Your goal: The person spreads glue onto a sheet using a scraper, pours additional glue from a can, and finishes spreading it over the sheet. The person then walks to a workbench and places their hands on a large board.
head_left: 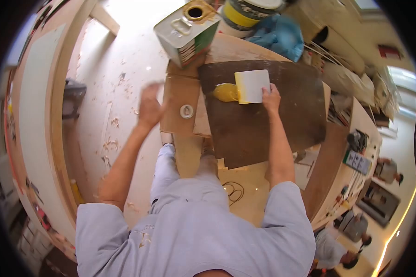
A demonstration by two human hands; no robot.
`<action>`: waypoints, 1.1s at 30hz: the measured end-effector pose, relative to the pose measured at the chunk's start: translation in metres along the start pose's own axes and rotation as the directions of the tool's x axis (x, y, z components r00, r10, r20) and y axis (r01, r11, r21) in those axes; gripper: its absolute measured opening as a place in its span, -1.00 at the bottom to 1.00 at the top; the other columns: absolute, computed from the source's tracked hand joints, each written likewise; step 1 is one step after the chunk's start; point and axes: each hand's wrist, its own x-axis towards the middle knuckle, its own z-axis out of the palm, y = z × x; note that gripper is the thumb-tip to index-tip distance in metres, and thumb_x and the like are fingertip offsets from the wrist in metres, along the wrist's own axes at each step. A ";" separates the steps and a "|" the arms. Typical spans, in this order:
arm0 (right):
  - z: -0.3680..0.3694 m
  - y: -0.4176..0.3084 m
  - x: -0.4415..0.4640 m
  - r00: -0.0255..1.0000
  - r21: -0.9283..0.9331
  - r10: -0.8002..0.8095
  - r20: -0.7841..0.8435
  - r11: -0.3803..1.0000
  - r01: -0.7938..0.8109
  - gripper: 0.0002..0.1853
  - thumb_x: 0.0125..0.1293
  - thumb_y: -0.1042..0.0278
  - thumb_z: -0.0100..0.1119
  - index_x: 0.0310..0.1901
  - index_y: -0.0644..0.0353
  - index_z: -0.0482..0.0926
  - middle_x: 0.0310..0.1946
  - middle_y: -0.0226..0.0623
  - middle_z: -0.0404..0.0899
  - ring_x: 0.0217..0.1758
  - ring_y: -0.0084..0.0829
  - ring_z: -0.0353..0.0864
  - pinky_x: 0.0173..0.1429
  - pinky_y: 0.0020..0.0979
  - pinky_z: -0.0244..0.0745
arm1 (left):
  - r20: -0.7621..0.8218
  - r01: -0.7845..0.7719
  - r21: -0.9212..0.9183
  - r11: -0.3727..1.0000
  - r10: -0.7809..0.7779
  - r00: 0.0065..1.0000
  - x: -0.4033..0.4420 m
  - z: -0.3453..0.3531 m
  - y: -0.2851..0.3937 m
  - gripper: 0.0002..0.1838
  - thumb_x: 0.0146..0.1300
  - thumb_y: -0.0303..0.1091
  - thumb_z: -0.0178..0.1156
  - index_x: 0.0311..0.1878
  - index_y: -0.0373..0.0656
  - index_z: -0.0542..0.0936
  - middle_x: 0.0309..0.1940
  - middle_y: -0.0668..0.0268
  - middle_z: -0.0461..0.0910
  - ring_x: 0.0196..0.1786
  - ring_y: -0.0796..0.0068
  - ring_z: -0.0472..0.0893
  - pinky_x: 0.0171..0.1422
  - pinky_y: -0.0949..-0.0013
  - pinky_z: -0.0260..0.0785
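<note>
My right hand (271, 98) grips the right edge of a flat white square spreader (253, 87) over a dark brown board (272, 124). The spreader's left edge is smeared yellow and meets a puddle of yellow paste (225, 93) on the board. My left hand (150, 107) is raised to the left of the cardboard, blurred by motion, and whether its fingers are apart cannot be made out. A small round white lid (186, 111) lies on the cardboard (174, 98). Behind it stands a metal can (187, 34) with an open round spout.
A lidded bucket (247, 16) and a blue plastic bag (279, 39) are behind the board. On the left runs a long wooden edge (55, 115). Tools lie along the bench (342, 184) on the right, with several people beyond it. A coiled cord (235, 193) lies on the floor.
</note>
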 end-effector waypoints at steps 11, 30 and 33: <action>-0.031 0.033 0.008 0.966 0.135 -0.205 0.157 0.973 0.185 -0.79 0.19 0.37 0.15 -0.16 0.23 0.53 -0.30 0.02 0.60 -0.18 0.00 0.59 -0.14 -0.24 0.46 | 0.270 0.194 0.150 0.969 -0.229 0.935 -0.061 0.099 0.015 -0.37 -0.06 -0.32 0.29 0.19 0.06 0.42 0.09 0.12 0.36 0.15 0.07 0.38 0.18 0.16 0.34; 0.065 -0.073 0.081 0.292 0.263 -0.835 0.466 0.446 0.855 -0.74 0.15 0.47 0.04 -0.10 0.17 0.53 -0.34 0.01 0.57 -0.23 0.02 0.55 -0.16 -0.15 0.45 | -0.072 0.441 -0.198 0.876 -0.461 0.884 -0.181 0.082 0.091 -0.44 -0.07 -0.40 0.35 0.07 -0.33 0.46 -0.14 0.13 0.43 -0.15 0.28 0.48 -0.08 0.36 0.37; 0.040 -0.058 0.092 0.271 0.445 -0.826 0.494 0.508 0.737 -0.75 0.17 0.51 0.08 -0.08 0.21 0.46 -0.32 0.04 0.55 -0.22 0.07 0.51 -0.19 -0.15 0.42 | 0.047 0.608 -0.173 0.774 -0.611 0.791 -0.217 0.049 0.110 -0.43 -0.07 -0.42 0.36 0.07 -0.32 0.45 -0.16 0.19 0.42 -0.19 0.38 0.47 -0.20 0.43 0.38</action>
